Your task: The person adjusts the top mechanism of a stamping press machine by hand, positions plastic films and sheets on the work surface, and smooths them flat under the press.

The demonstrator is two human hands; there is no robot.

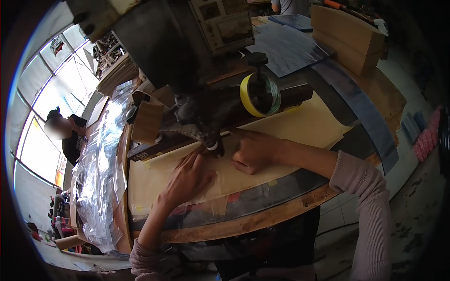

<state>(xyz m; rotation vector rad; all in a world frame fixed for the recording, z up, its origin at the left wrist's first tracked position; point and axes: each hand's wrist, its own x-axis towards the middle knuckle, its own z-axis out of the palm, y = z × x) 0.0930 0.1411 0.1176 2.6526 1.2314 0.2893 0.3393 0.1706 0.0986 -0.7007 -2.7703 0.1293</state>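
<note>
So, cream-coloured flat sheet [224,181]: lying on the dark tabletop [300,183] right in front of the person, far edge up against the long dark metal bar [300,95].

Left hand [186,179]: palm down on the sheet, fingers stretched out close together toward the bar, thumb out to the side.

Right hand [257,152]: index finger reaching to the bar, the other fingers curled in. Can't tell if they're pinching anything.

Yellow tape roll [244,97]: up on its edge by the bar, beyond the right hand.

Brown cardboard piece [148,122]: at the bar's left end.

Wooden table edge [253,221]: curving along the near side.

Clear crinkly plastic film [96,187]: spread out over on the left.

Far side: shiny blue-grey sheets [290,47] near a big brown cardboard box [347,37].

Person in dark clothes [71,149]: beyond the plastic, dark object held up.
</note>
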